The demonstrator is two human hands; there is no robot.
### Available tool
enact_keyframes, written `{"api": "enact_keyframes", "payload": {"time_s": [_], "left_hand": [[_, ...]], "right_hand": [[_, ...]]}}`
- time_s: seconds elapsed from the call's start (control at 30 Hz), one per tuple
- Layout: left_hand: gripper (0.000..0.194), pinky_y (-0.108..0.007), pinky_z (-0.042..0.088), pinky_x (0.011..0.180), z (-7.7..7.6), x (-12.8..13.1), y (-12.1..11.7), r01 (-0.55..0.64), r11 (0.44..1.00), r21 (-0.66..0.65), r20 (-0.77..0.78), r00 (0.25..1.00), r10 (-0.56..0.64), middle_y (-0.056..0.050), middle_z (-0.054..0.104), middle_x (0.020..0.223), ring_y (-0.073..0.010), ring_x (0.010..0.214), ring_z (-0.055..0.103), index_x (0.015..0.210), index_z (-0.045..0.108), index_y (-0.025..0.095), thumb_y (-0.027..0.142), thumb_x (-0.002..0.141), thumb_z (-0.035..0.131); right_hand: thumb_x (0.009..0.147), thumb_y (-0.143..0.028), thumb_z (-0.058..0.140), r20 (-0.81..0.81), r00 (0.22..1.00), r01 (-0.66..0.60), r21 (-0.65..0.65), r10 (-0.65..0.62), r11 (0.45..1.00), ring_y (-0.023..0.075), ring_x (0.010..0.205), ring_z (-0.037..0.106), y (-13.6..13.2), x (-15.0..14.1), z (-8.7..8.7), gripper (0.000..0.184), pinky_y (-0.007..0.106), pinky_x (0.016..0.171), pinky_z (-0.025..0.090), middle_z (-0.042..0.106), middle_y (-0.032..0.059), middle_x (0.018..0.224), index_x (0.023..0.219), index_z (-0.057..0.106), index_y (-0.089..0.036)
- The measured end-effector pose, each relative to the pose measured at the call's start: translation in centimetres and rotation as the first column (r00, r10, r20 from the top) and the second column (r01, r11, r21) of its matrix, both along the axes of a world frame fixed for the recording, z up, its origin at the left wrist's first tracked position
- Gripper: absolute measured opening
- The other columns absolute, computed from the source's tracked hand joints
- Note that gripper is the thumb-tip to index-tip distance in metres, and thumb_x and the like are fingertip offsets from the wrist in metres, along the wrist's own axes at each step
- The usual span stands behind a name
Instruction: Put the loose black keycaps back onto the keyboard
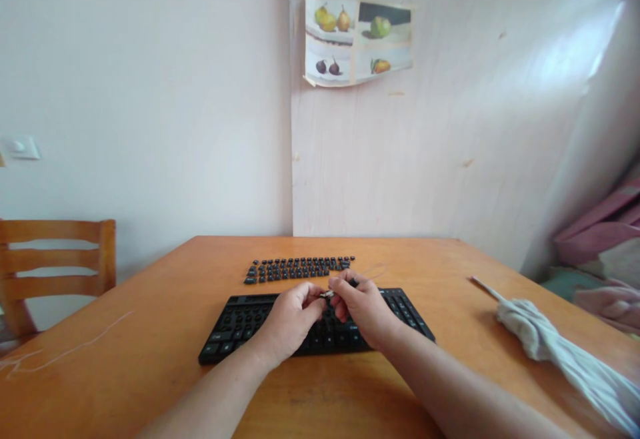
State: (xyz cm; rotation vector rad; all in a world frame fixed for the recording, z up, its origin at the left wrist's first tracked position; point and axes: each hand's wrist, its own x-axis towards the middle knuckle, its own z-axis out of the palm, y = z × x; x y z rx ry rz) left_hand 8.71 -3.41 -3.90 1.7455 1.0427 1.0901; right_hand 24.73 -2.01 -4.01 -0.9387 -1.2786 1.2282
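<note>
Over the middle of a black keyboard point(220, 337), my left hand point(295, 315) is closed in a pinch. Its fingertips meet those of my right hand point(364, 309), which is also closed. A small pale-and-dark piece point(327, 294) shows between the fingertips of both hands, too small to name. Something small and black point(354, 282) sticks out by the curled fingers of my right hand. Loose black keycaps point(295, 269) lie in rows just behind the keyboard. The middle of the keyboard is partly hidden under my hands.
A whitish cloth point(530, 329) with a thin stick point(485, 288) lies on the wooden table point(165, 299) at right. Pale thread point(85, 342) trails at left, and a thin loop point(375, 270) lies beyond my right hand. A wooden chair point(55, 262) stands left.
</note>
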Motion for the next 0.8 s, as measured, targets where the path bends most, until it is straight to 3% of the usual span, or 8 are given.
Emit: {"api": "enact_keyframes", "payload": {"time_s": [0.17, 0.27, 0.47, 0.6, 0.7, 0.8], "left_hand": [[0.019, -0.03, 0.049, 0.074, -0.3, -0.2, 0.2, -0.036, 0.998, -0.055, 0.031, 0.999, 0.038, -0.006, 0.068, 0.087, -0.0179, 0.081, 0.063, 0.094, 0.062, 0.015, 0.03, 0.082, 0.058], [0.021, -0.031, 0.051, 0.074, -0.2, -0.3, 0.0, -0.105, 0.99, -0.097, 0.088, 0.99, 0.114, -0.005, 0.067, 0.084, -0.0185, 0.082, 0.064, 0.096, 0.06, 0.016, 0.028, 0.079, 0.059], [0.026, -0.028, 0.049, 0.071, 0.8, -0.5, -0.2, -0.217, 0.97, -0.108, 0.144, 0.962, 0.231, -0.005, 0.069, 0.086, -0.0174, 0.081, 0.065, 0.099, 0.061, 0.016, 0.033, 0.079, 0.059], [0.035, -0.029, 0.048, 0.071, 1.0, -0.7, 0.2, -0.218, 0.969, -0.114, 0.11, 0.967, 0.23, -0.005, 0.069, 0.085, -0.0164, 0.075, 0.064, 0.102, 0.061, 0.016, 0.037, 0.074, 0.066], [0.036, -0.031, 0.048, 0.074, 0.9, -0.9, 0.8, -0.213, 0.975, -0.062, 0.024, 0.976, 0.215, -0.004, 0.069, 0.082, -0.0179, 0.077, 0.065, 0.101, 0.061, 0.016, 0.038, 0.073, 0.066], [0.033, -0.032, 0.047, 0.077, 0.9, -1.2, 1.5, -0.206, 0.979, -0.003, -0.082, 0.975, 0.205, -0.004, 0.069, 0.08, -0.0196, 0.078, 0.067, 0.098, 0.059, 0.017, 0.04, 0.076, 0.063]], "right_hand": [[0.079, -0.047, 0.062, 0.11, 0.994, -0.012, 0.104, 0.001, 0.994, 0.009, 0.043, 0.05, -0.6, -0.6, 0.3, 0.03, 0.019, 0.041, 0.037, 0.053, -0.0049, 0.051, 0.076, 0.057, -0.018], [0.079, -0.047, 0.062, 0.067, 0.995, 0.067, 0.15, -0.078, 0.986, 0.0097, 0.044, 0.05, -0.4, -0.4, 1.0, 0.03, 0.02, 0.043, 0.037, 0.052, -0.0047, 0.049, 0.074, 0.058, -0.018], [0.073, -0.047, 0.066, -0.212, 0.915, 0.381, 0.17, -0.343, 0.909, 0.0086, 0.047, 0.047, 1.4, 2.6, 4.8, 0.03, 0.021, 0.047, 0.038, 0.051, -0.0038, 0.054, 0.071, 0.058, -0.017], [0.071, -0.045, 0.066, -0.151, 0.919, 0.386, 0.149, -0.364, 0.911, 0.0083, 0.046, 0.047, 2.4, 5.1, 6.8, 0.029, 0.021, 0.045, 0.039, 0.052, -0.0029, 0.056, 0.07, 0.059, -0.017], [0.071, -0.043, 0.065, -0.051, 0.927, 0.376, 0.131, -0.372, 0.917, 0.0087, 0.046, 0.048, 3.5, 7.6, 6.1, 0.028, 0.021, 0.044, 0.039, 0.052, -0.002, 0.056, 0.07, 0.06, -0.016], [0.069, -0.043, 0.066, 0.041, 0.901, 0.428, 0.071, -0.431, 0.901, 0.0094, 0.044, 0.048, 4.7, 10.7, 3.8, 0.028, 0.021, 0.041, 0.037, 0.052, -0.0018, 0.054, 0.072, 0.061, -0.015]]}}
